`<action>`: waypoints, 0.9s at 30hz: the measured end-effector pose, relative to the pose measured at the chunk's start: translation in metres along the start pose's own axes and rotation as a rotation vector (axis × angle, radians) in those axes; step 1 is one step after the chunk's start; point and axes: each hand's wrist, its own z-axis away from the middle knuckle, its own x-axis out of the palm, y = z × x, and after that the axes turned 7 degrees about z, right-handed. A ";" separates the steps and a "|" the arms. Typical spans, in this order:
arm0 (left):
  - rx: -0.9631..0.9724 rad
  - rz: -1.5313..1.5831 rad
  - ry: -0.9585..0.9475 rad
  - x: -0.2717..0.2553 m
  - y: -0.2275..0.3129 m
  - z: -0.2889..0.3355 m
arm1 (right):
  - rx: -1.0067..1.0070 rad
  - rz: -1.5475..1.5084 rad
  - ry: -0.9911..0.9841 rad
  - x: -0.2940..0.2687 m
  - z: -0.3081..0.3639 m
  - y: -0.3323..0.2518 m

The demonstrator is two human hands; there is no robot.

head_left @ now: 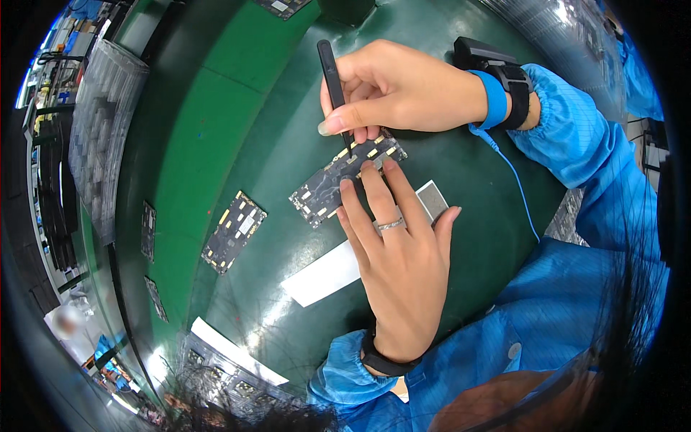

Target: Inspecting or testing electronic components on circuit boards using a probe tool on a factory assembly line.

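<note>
- Green bench (489,223) carries a second circuit board (234,232), left of the hands.
- Main circuit board (320,187) lies flat on it beneath the fingertips of the left hand (407,266), whose grip is spread.
- The grip of the right hand (403,86) pinches a black pointed tool (332,72), its tip at the board.
- Should the left fingertips ease off, the board could skid and the tool scratch it.
- A tug on the blue cord (492,142) could jolt the tip.

Counted around one rectangular black circuit board with cream components (317,191): one bare left hand (404,270), one bare right hand (407,86), one pair of slim black tweezers (330,68); three loose black boards (235,232) leftward, one cut-off black board (284,6) farther above; one flat white strip (320,275) below; one blue corded wristband (494,101) rightward.
</note>
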 end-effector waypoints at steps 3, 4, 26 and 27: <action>0.005 -0.003 0.004 -0.001 0.000 0.000 | -0.006 0.002 -0.004 0.000 0.000 0.000; 0.005 -0.004 0.004 -0.001 0.000 -0.001 | -0.002 0.000 -0.004 0.001 0.000 0.000; -0.017 0.011 -0.229 -0.019 0.039 0.037 | -0.119 0.090 0.088 0.014 0.069 -0.024; 0.003 0.006 -0.274 -0.017 0.041 0.040 | -0.081 0.084 0.066 0.018 0.076 -0.022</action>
